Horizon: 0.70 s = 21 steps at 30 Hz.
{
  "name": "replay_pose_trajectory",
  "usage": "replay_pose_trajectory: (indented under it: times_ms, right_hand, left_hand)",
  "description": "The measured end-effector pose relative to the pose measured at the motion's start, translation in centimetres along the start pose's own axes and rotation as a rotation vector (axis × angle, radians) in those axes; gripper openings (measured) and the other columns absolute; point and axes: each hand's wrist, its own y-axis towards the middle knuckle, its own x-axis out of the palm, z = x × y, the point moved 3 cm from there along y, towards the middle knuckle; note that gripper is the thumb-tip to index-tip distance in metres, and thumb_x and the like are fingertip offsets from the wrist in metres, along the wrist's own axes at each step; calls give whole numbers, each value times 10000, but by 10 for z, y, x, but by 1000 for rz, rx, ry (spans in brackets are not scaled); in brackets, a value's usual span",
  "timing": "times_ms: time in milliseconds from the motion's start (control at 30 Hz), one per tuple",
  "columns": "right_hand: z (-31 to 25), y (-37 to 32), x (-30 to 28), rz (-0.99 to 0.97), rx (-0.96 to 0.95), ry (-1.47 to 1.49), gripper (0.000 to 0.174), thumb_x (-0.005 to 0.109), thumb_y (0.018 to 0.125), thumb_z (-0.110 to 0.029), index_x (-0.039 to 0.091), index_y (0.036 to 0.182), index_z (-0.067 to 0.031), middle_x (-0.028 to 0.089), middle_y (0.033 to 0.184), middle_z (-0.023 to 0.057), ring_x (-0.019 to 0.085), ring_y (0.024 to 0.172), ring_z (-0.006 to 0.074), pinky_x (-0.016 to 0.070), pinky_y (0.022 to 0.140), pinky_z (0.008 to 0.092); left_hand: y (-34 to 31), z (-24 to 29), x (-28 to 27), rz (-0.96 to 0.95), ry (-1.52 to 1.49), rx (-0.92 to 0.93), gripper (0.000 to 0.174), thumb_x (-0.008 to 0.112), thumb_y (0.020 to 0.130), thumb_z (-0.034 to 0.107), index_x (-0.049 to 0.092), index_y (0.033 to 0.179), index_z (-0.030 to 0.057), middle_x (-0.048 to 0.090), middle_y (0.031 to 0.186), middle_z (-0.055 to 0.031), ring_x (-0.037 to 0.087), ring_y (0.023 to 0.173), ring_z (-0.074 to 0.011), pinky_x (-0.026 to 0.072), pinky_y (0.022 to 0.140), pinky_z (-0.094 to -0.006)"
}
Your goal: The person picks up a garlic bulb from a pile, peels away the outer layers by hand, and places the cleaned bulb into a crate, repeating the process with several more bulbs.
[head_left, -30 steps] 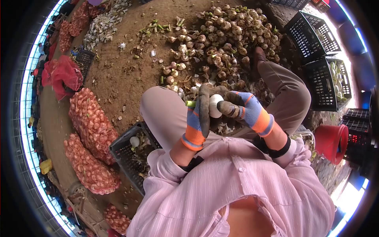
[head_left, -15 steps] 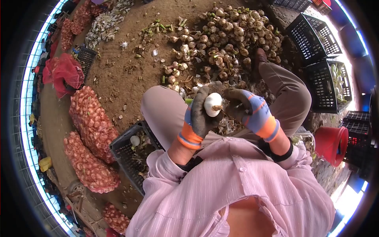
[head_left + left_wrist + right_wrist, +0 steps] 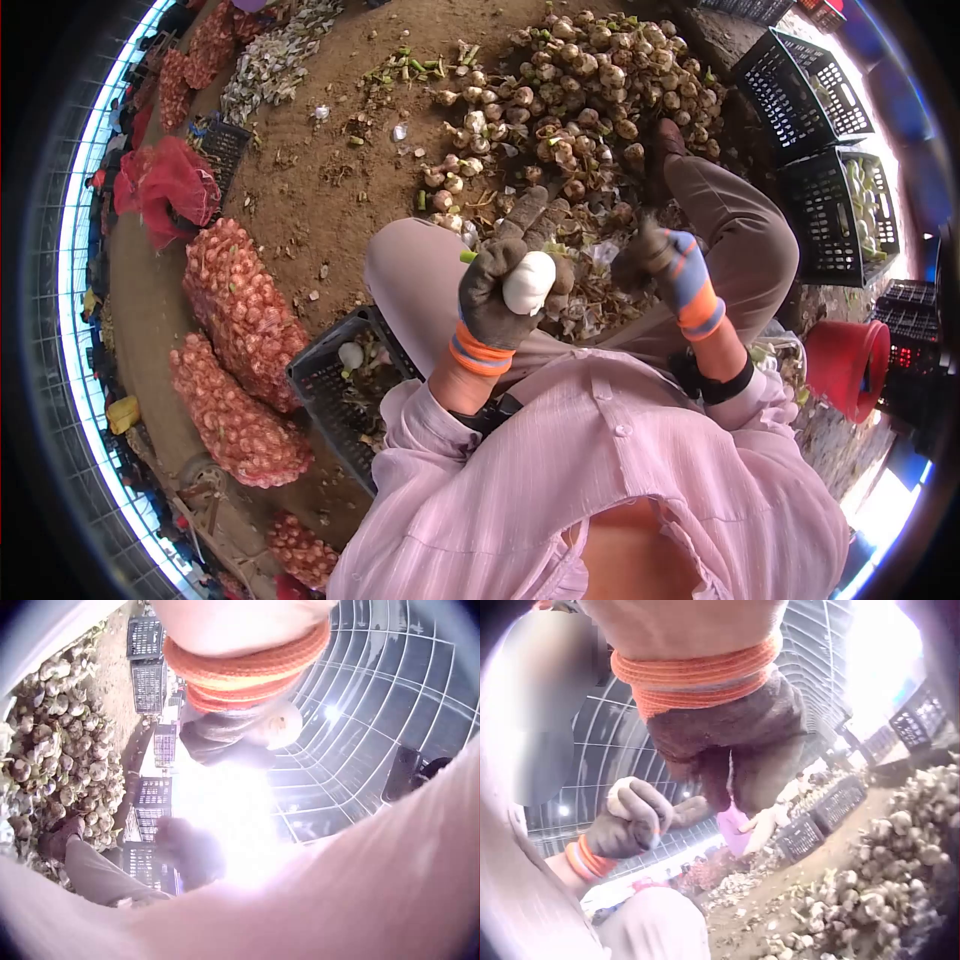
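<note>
The left hand [image 3: 500, 290], in a dark-palmed glove with an orange cuff, grips a smooth white garlic bulb [image 3: 529, 283]; a bit of green stem [image 3: 467, 257] shows beyond the hand. In the left wrist view the bulb [image 3: 283, 726] shows beside the glove [image 3: 225, 735]. The gloved right hand [image 3: 665, 262] is raised apart from the bulb, to its right, and blurred. In the right wrist view the right hand's [image 3: 731, 742] fingers point down; whether they pinch anything cannot be made out. Loose peel [image 3: 590, 260] lies below and between the hands.
Unpeeled garlic bulbs [image 3: 610, 75] are heaped ahead. A black crate [image 3: 325, 385] with a white bulb and scraps stands by the left knee. Full red net sacks [image 3: 245, 310] lie at left. Black crates [image 3: 835, 215] and a red bucket [image 3: 845, 370] stand at right.
The right hand has left the bulb and moved to the right. The left hand has turned, so the bulb now faces up on its near side.
</note>
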Motion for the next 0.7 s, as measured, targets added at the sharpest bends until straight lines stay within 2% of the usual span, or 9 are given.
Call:
replay_pose_trajectory:
  times_ms: [33, 67, 233, 300, 367, 433, 467, 600, 700]
  right_hand:
    - [1, -2, 0, 95, -182, -436, 392, 628, 821, -334, 591, 595, -15, 613, 672, 102, 599, 578, 206, 453, 464, 316]
    - [-20, -8, 9, 81, -327, -865, 355, 692, 759, -327, 631, 817, 18, 635, 858, 150, 612, 688, 274, 498, 594, 347]
    - [-67, -12, 43, 20, -847, -754, 780, 743, 628, -328, 418, 1235, 38, 498, 1171, 196, 458, 1090, 380, 360, 960, 431]
    - [-42, -7, 48, -34, -729, -920, 694, 727, 656, -249, 442, 1221, 39, 525, 1124, 174, 471, 1106, 353, 379, 949, 440]
    - [2, 16, 38, -52, -352, -97, 522, 706, 713, -215, 503, 1140, 7, 567, 998, 123, 557, 959, 285, 446, 863, 401]
    - [36, 35, -8, 64, 50, 508, 279, 646, 791, -213, 565, 997, -43, 576, 915, 76, 569, 850, 231, 475, 746, 327]
    - [37, 39, -31, 241, 246, 918, 175, 613, 823, -217, 597, 909, -66, 577, 862, 45, 568, 778, 201, 485, 669, 290]
    - [13, 91, -168, 384, 7, 882, 185, 590, 810, -164, 598, 966, -65, 590, 869, 35, 558, 775, 171, 474, 680, 272]
    - [-9, 157, -217, 488, -126, 556, 219, 573, 800, -124, 599, 1008, -64, 599, 875, 27, 551, 773, 149, 466, 688, 259]
  left_hand:
    - [-2, 0, -5, 24, 46, 46, 622, 501, 861, 294, 219, 1354, 42, 590, 830, -168, 532, 678, -242, 467, 605, -324]
    - [-4, 0, -10, 50, 94, 90, 537, 501, 858, 271, 304, 1296, 30, 593, 855, -167, 541, 684, -252, 483, 634, -341]
    - [10, -5, -19, 50, 775, 450, 357, 435, 901, 327, 502, 1063, 16, 583, 966, -135, 578, 822, -223, 500, 752, -354]
    - [34, -14, -27, 148, 810, 291, 393, 420, 917, 376, 497, 1060, 18, 575, 957, -108, 579, 848, -188, 502, 754, -339]
    - [56, -26, -57, 358, 624, -56, 432, 431, 921, 417, 458, 1106, 27, 568, 901, -76, 569, 818, -149, 506, 709, -318]
    - [73, -18, -65, 399, 1251, -335, 567, 418, 949, 363, 230, 1396, 68, 458, 1237, -107, 497, 1076, -154, 453, 855, -273]
    - [82, -21, -66, 345, 1121, -434, 591, 460, 931, 341, 230, 1394, 54, 459, 1247, -128, 496, 1091, -169, 449, 863, -279]
    - [92, -20, -70, 70, 1043, -515, 684, 572, 861, 368, 281, 1365, 7, 462, 1281, -204, 484, 1157, -253, 420, 914, -323]
    - [102, -15, -48, -189, 1312, -312, 671, 600, 850, 337, 310, 1352, -2, 574, 1128, -125, 523, 888, -136, 435, 741, -243]
